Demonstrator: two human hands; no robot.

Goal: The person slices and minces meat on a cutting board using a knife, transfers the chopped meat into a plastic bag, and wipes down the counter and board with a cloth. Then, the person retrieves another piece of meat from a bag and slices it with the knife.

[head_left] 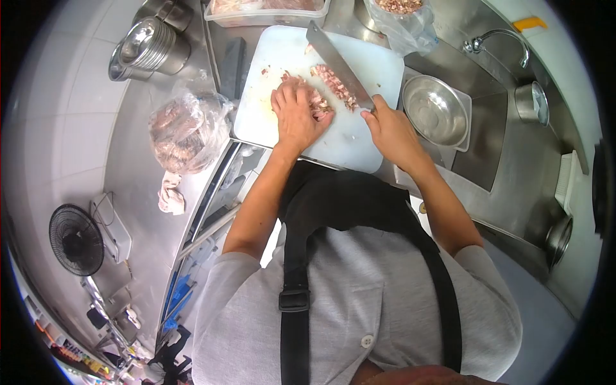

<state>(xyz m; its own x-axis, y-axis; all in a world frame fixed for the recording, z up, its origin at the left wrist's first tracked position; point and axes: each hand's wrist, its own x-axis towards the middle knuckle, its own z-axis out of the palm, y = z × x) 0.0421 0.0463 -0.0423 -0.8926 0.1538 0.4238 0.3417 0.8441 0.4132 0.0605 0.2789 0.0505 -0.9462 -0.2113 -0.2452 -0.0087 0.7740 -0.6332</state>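
A white cutting board point(350, 144) lies in front of me with raw, pinkish meat on it. My left hand point(296, 119) rests on a heap of meat point(316, 102), its fingers curled over the pieces and its thumb stretched along the near side. The fingers hide part of the heap. In my right hand point(393, 135) is the handle of a wide-bladed kitchen knife point(340, 67), whose blade points up and left across the board. Beside the blade, a row of chopped meat point(334, 85) lies between the knife and my left hand.
Left of the board sits a plastic bag of meat point(183, 135); a plastic tub point(266, 17) stands behind it. To the right, a metal bowl point(433, 112) is near the sink point(482, 138) and faucet point(497, 43). Stacked metal bowls point(154, 51) stand at upper left.
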